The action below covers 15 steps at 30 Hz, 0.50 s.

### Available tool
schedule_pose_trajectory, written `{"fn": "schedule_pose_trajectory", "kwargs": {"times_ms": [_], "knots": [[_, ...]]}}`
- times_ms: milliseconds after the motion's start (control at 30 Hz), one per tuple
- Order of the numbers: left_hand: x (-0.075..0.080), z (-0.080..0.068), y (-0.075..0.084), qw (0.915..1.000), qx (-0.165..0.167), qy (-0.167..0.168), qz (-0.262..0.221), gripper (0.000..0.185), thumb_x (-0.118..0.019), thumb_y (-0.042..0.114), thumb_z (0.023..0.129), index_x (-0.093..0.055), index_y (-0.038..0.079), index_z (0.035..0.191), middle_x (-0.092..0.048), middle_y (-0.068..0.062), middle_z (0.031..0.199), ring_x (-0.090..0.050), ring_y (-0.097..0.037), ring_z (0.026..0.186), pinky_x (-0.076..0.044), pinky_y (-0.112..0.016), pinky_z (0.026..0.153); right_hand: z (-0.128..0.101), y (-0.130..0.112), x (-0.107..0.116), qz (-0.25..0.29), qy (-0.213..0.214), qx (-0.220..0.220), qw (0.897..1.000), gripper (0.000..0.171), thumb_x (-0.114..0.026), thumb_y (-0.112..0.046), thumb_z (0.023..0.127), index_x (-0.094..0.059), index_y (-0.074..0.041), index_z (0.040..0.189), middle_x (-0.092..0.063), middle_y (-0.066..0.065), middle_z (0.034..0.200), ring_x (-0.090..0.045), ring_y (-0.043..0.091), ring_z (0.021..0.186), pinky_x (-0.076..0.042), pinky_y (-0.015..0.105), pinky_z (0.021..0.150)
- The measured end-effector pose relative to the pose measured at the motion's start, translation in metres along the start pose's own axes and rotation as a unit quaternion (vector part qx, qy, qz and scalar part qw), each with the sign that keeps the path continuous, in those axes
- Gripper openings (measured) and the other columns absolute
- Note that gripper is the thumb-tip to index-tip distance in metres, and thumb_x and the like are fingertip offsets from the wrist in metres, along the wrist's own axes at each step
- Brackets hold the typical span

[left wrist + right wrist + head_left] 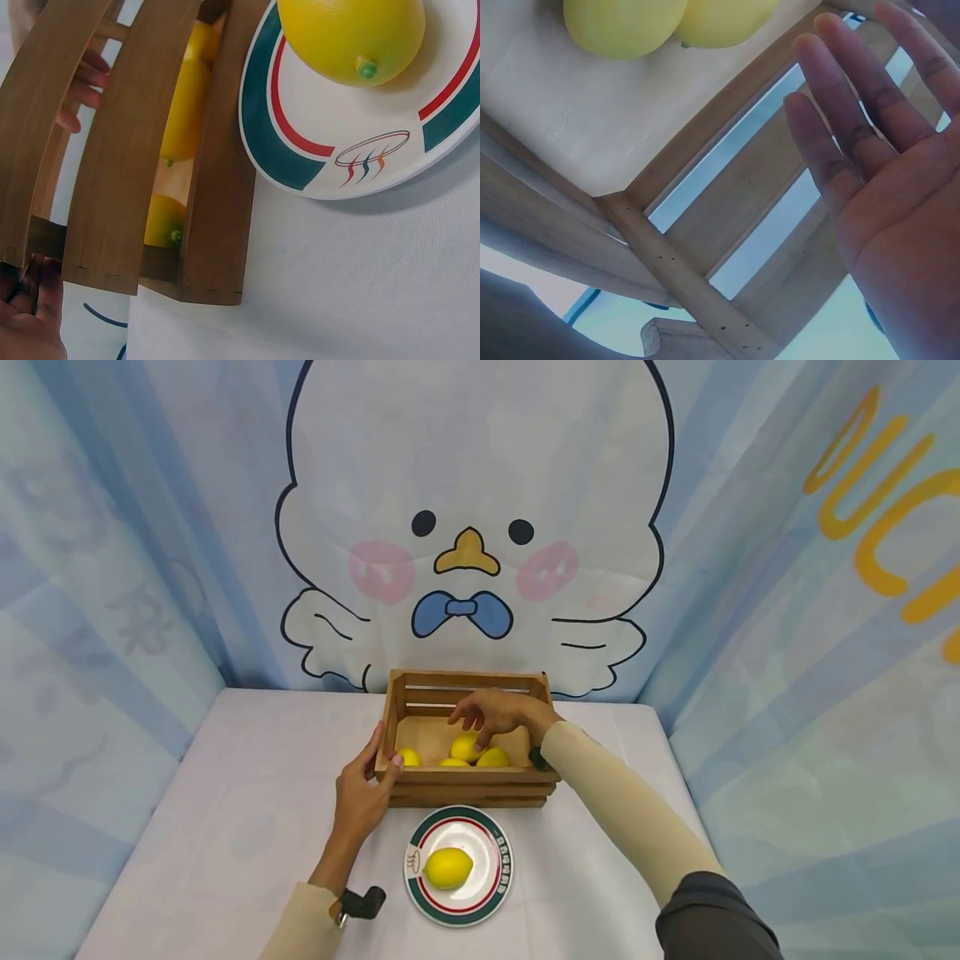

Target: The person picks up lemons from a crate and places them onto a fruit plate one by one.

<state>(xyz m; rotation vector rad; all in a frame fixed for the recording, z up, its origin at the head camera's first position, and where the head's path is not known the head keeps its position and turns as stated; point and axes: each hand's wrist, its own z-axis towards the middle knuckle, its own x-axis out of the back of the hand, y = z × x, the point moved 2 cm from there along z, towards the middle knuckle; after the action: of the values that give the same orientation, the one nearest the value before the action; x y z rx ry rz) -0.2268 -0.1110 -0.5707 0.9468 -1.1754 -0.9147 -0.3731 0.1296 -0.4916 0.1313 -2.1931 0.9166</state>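
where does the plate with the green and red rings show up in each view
Head: plate at bottom centre, just below the wooden crate.
Left wrist: plate at upper right, cut off by the picture's edges.
Right wrist: not in it.
Shared landmark: the wooden crate, left in the left wrist view, central in the right wrist view.

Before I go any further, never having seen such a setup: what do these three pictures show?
No robot here: just a person's bare left hand and right hand. The wide picture comes from a camera on the head, looking forward and down; the two close ones come from cameras on the wrists. On the pale tablecloth stands a slatted wooden crate with lemons inside. In front of it, a round plate with a green-and-red rim carries one lemon. The left hand grips the crate's left side. The right hand hangs inside the crate, over the lemons, grasping none; whether it touches one is hard to tell.
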Motion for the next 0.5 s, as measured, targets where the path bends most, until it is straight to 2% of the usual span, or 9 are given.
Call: {"fn": "schedule_pose_trajectory", "kwargs": {"times_ms": [267, 500], "knots": [[-0.0005, -0.0017, -0.0010, 1.0000, -0.004, 0.004, 0.005, 0.069, -0.066, 0.037, 0.106, -0.036, 0.021, 0.167, -0.038, 0.002, 0.171, -0.046, -0.034, 0.154, -0.046, -0.053, 0.120, 0.0045, 0.0057, 0.0011, -0.007, -0.006, 0.004, 1.000, 0.054, -0.087, -0.007, 0.087, -0.070, -0.015, 0.138, -0.068, 0.018, 0.140, -0.064, 0.036, 0.129, -0.057, 0.041, 0.111], [0.0005, -0.0010, 0.0008, 1.0000, 0.000, 0.002, 0.000, 0.069, -0.066, 0.036, 0.106, -0.034, 0.025, 0.167, -0.038, 0.003, 0.171, -0.047, -0.033, 0.153, -0.047, -0.051, 0.120, 0.0074, 0.0054, 0.0033, -0.015, 0.002, -0.006, 1.000, 0.051, -0.086, -0.009, 0.089, -0.070, -0.008, 0.138, -0.071, 0.015, 0.135, -0.065, 0.034, 0.129, -0.056, 0.042, 0.112]]}}
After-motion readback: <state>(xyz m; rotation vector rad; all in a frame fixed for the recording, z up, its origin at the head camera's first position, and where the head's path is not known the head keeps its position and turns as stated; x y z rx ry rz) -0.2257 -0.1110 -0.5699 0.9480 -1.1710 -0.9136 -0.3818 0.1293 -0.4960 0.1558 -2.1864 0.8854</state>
